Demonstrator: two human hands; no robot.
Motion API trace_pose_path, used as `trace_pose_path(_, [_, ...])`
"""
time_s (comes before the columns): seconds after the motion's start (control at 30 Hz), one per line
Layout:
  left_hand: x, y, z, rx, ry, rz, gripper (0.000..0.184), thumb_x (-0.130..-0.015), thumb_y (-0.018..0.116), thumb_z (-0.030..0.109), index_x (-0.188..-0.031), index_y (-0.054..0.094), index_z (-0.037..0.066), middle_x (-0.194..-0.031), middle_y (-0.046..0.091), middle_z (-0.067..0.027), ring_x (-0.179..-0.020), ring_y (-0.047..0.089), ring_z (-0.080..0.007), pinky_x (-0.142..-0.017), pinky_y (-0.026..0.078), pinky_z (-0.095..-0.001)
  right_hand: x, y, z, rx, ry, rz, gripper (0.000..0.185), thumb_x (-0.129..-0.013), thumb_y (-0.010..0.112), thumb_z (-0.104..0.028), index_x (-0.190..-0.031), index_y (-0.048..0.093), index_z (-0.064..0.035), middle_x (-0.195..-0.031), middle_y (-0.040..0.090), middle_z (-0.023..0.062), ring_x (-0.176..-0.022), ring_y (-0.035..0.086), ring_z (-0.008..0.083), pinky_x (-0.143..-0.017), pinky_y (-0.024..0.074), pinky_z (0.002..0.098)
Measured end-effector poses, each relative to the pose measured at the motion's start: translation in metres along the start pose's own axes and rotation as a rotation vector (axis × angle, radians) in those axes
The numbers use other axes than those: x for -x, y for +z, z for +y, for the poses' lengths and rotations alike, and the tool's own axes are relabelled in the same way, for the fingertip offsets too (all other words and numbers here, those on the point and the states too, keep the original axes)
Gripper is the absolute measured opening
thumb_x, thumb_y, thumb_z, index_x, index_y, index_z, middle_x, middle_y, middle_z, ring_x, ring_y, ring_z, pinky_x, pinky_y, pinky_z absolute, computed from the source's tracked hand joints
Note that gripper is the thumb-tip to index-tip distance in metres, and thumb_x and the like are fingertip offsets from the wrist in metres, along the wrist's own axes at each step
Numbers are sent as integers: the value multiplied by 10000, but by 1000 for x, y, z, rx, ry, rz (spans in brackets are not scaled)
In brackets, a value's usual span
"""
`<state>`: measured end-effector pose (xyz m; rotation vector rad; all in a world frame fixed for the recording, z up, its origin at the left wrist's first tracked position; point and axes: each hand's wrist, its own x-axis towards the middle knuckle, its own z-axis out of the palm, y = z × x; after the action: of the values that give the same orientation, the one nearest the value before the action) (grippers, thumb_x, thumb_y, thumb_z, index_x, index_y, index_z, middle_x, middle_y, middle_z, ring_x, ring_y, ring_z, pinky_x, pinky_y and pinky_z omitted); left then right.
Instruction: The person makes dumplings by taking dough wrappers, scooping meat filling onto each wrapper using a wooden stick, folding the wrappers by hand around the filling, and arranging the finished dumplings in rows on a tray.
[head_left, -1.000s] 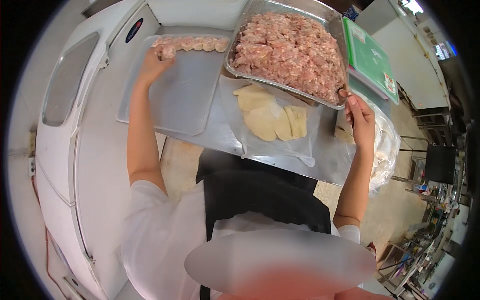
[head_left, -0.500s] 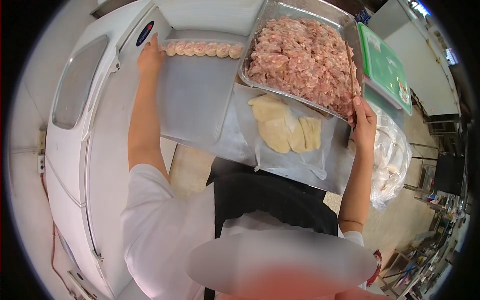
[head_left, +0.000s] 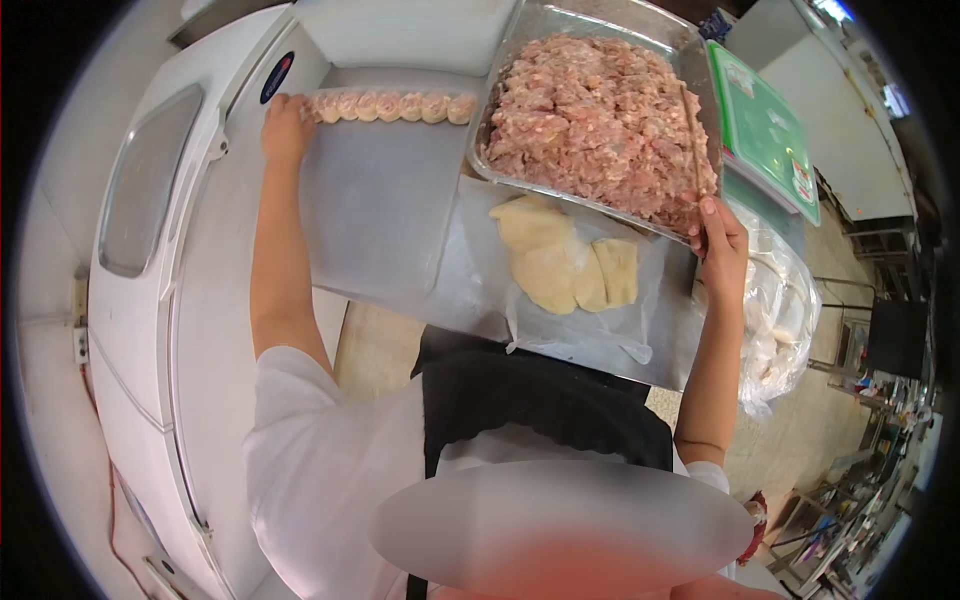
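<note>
My left hand (head_left: 287,128) is at the left end of a row of several small meat-filled dumplings (head_left: 388,106), its fingers curled at the end dumpling. The row runs along the far side of a translucent flat tray (head_left: 375,205). A thin wooden stick (head_left: 690,135) lies against the right side of the raw minced meat (head_left: 590,125), and my right hand (head_left: 723,240) grips its near end. The meat fills a deep metal pan (head_left: 560,193). Pale round dough wrappers (head_left: 555,265) lie overlapping on a clear plastic sheet (head_left: 640,325) in front of the pan.
A green-lidded container (head_left: 760,125) stands right of the pan. Beside my right forearm is a clear plastic bag (head_left: 775,310) with pale contents. A white freezer-like cabinet (head_left: 215,300) borders the left side. The metal table's (head_left: 460,310) near edge is close to my apron.
The fingers of my left hand, stretched up before, are now curled lower at the row's left end. My right hand stays on the stick. The whole view has shifted slightly.
</note>
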<state>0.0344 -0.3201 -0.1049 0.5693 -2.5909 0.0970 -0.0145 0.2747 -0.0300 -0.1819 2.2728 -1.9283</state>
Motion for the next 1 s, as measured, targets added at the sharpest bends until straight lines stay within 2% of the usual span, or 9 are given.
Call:
trace_pose_path(0.07, [-3,4,-1,17,-13,36,264,-753,734,183,-1007,661,169,-1089,562,-91,-1036,562,-305,-859,488,-418,1,1,-1,39,6,12,333,-952,593,-332,-1045,701,-30,-669,487,-61,-568,401,40,-520,297,194])
trace_pose_path(0.13, [-9,14,-12,6,51,43,261,-750,736,191,-998,661,171,-1072,562,-85,-1032,556,-310,-860,482,-430,2,1,-3,60,-6,10,319,-955,589,-332,-1033,706,-45,-667,495,-51,-574,410,43,-526,312,198])
trace_pose_path(0.3, [-6,-19,17,-72,-26,-133,377,-771,726,182,-1133,621,167,-1176,558,-119,-1117,536,-329,-923,461,-436,-1,-2,9,35,-74,-35,299,-959,588,-312,-1031,704,-46,-668,500,-47,-585,428,46,-534,344,202])
trace_pose_path(0.4, [3,-45,51,190,171,15,434,-799,712,181,-1212,585,146,-1260,541,-136,-1179,512,-337,-976,434,-429,3,2,4,51,-89,-13,304,-957,594,-313,-1043,702,-43,-667,501,-48,-592,438,44,-540,356,202])
trace_pose_path(0.53, [50,-129,167,757,249,-36,418,-821,706,160,-1211,576,85,-1279,546,-128,-1207,506,-296,-1033,381,-399,2,3,6,104,-75,-12,322,-969,558,-315,-1069,698,-43,-670,472,-59,-601,401,48,-540,318,202])
trace_pose_path(0.63, [92,-142,227,805,489,-88,350,-838,697,188,-1171,607,132,-1311,550,-97,-1276,462,-296,-1055,366,-419,3,1,2,73,-73,-49,300,-953,592,-297,-1077,695,-44,-696,486,-65,-624,412,42,-549,329,201])
trace_pose_path(0.7, [118,-129,255,977,583,-238,337,-796,724,192,-1111,625,125,-1202,577,-98,-1188,511,-295,-1010,401,-405,7,1,0,97,-146,-51,300,-940,619,-282,-1078,690,-26,-734,530,-63,-649,431,38,-576,356,206])
trace_pose_path(0.83, [149,-116,285,913,688,-507,413,-714,783,209,-1090,637,119,-1088,556,-111,-1083,529,-308,-939,430,-400,19,-5,0,132,-180,-53,289,-925,642,-245,-1097,680,-16,-784,559,-57,-698,442,34,-613,373,206])
trace_pose_path(1.0, [172,-125,298,829,731,-360,496,-639,824,240,-1084,643,117,-1062,532,-127,-1057,495,-315,-918,407,-419,39,-16,-1,68,-84,-170,300,-929,637,-242,-1119,666,-12,-802,570,-42,-703,467,47,-631,394,209])
